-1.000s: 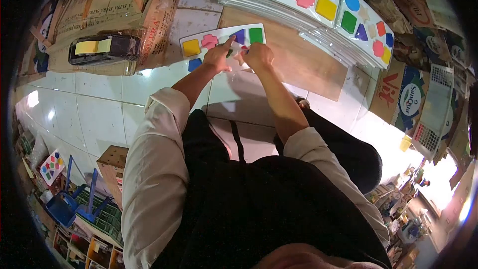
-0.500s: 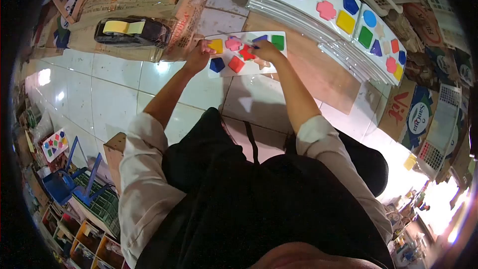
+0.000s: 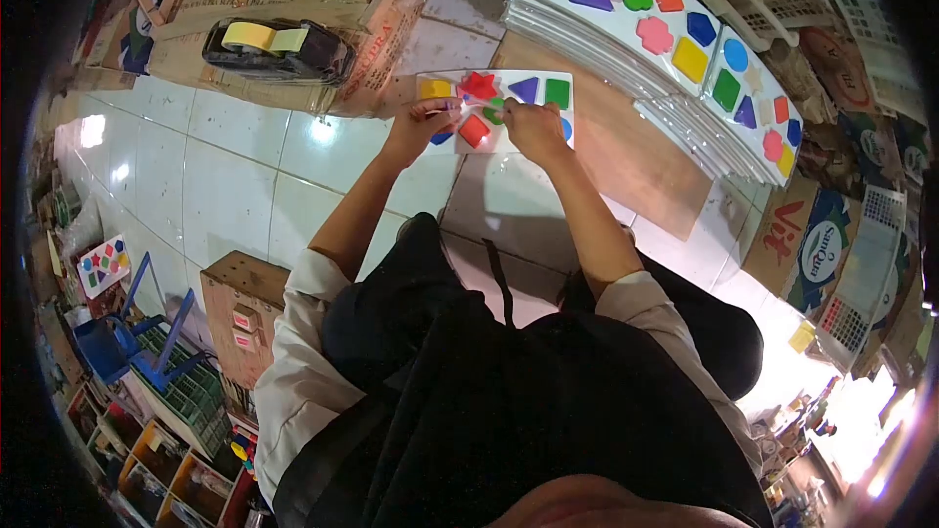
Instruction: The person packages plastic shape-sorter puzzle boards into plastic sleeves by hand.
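White shape-sorter board (image 3: 533, 78) flat on tiled floor, far centre. Left hand (image 3: 419, 124) and right hand (image 3: 533, 127) resting on near edge, fingers curled; grip on any piece cannot be told. Risk: red star piece (image 3: 478, 86) loose, likely dislodged by nudging.

Shape board (image 3: 533, 88) flat on floor (image 3: 235, 186), partly on wooden panel (image 3: 626, 152). Both hands on board: left hand (image 3: 423, 125) left, right hand (image 3: 536, 127) right. Tape dispenser (image 3: 279, 49) far left. Board stack (image 3: 646, 49) far right.
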`<state>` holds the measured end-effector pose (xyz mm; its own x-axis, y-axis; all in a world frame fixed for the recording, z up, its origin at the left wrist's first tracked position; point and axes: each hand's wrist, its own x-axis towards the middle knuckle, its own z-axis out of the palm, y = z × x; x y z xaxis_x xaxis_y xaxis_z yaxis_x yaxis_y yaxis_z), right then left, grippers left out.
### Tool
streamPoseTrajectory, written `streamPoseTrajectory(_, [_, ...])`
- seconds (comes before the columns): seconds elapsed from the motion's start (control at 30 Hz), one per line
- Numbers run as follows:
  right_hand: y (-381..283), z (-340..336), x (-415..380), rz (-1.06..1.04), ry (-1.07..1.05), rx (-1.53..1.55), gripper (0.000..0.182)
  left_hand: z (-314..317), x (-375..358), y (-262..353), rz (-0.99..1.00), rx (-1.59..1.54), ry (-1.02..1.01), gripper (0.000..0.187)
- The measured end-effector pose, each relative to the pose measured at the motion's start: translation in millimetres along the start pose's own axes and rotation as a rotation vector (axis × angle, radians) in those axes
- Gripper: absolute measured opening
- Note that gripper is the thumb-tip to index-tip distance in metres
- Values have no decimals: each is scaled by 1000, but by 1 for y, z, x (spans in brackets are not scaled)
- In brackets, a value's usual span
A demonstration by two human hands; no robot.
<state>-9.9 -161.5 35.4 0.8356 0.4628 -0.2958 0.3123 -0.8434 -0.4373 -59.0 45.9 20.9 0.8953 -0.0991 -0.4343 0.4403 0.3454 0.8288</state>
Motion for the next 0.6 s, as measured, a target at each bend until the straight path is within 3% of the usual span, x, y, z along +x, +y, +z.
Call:
streamPoseTrajectory(0.13, [-1, -9, -4, -72, -23, -135, 18, 1, 1, 7, 44, 370, -90, 23])
streamPoseTrajectory(0.3, [1, -20, -3, -232, -31, -367, 21, 1, -5, 15, 37, 435, -132, 20])
streamPoseTrajectory(0.4, [-6, -23, -5, -264, -45, -339, 22, -1, 1, 17, -7, 514, -169, 20])
streamPoseTrajectory(0.6, [-2, -46, -6, -163, -168, -260, 25, 0, -4, 28, 5, 568, -191, 19])
